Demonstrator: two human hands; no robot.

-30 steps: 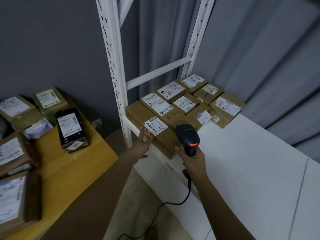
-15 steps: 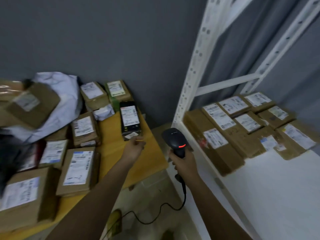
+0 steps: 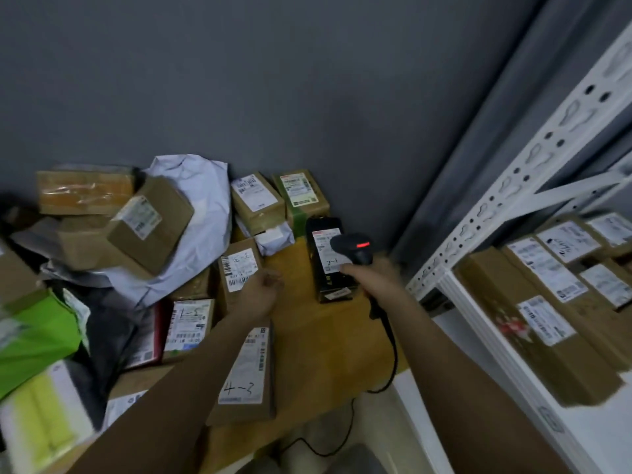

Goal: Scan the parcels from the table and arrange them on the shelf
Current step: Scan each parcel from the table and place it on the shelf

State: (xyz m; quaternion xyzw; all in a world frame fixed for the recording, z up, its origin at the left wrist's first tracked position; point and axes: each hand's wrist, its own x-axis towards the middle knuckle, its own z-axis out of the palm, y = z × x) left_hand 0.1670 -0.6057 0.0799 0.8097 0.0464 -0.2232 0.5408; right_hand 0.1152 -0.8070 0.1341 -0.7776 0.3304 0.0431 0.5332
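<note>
My right hand (image 3: 372, 275) grips a black barcode scanner (image 3: 352, 249) with its red light on, held over a black parcel (image 3: 325, 268) labelled "2-1" on the wooden table (image 3: 304, 330). My left hand (image 3: 263, 292) hovers loosely curled and holds nothing, beside a brown parcel (image 3: 239, 268) and above a flat parcel (image 3: 246, 371) marked "4-3". Several brown labelled parcels (image 3: 547, 302) lie on the white shelf (image 3: 496, 388) at the right.
A heap of cardboard boxes (image 3: 147, 224), a white poly bag (image 3: 201, 217) and green packages (image 3: 34, 333) covers the table's left side. The shelf's white perforated upright (image 3: 506, 189) rises at the right. The scanner's cable (image 3: 390, 364) hangs off the table edge.
The view has swung left from the shelf to the table. My left hand left the shelf parcel and came over the table. The scanner moved over the black parcel.
</note>
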